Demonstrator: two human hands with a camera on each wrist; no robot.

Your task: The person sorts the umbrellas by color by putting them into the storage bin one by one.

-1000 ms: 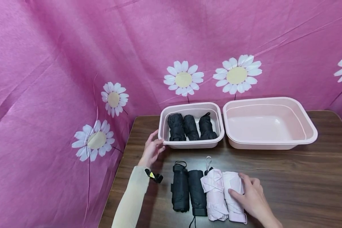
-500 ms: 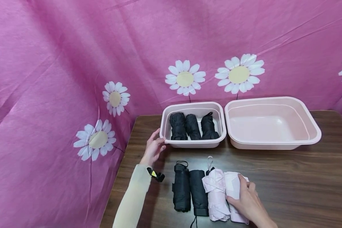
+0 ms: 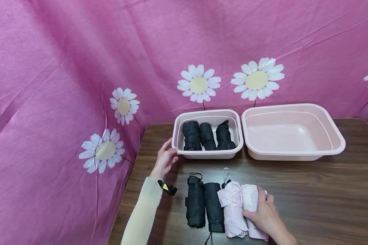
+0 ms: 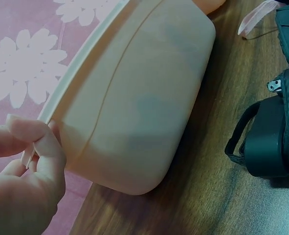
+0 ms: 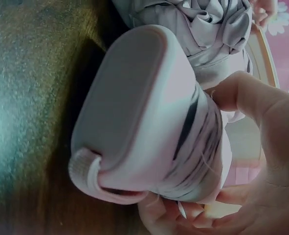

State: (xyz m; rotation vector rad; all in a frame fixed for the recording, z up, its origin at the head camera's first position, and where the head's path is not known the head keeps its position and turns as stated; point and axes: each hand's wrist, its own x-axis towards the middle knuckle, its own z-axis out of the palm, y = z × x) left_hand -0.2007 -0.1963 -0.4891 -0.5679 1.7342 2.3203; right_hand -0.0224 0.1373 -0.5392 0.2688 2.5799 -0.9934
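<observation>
My right hand grips a folded pale pink umbrella lying at the right end of a row on the table. In the right wrist view thumb and fingers wrap its fabric, behind the smooth oval handle end with its strap loop. A second pale pink folded umbrella lies against it, then two black ones to the left. My left hand pinches the left rim of the smaller pink plastic tub, which holds three folded black umbrellas.
A larger pale pink tub stands just right of the smaller one, with nothing in it. Both stand at the back of the wooden table, before a pink cloth printed with white flowers.
My right hand has moved slightly left over the rightmost pink umbrella, with thumb and fingers now closed around it. The left hand keeps its hold on the rim; the head view shifts slightly.
</observation>
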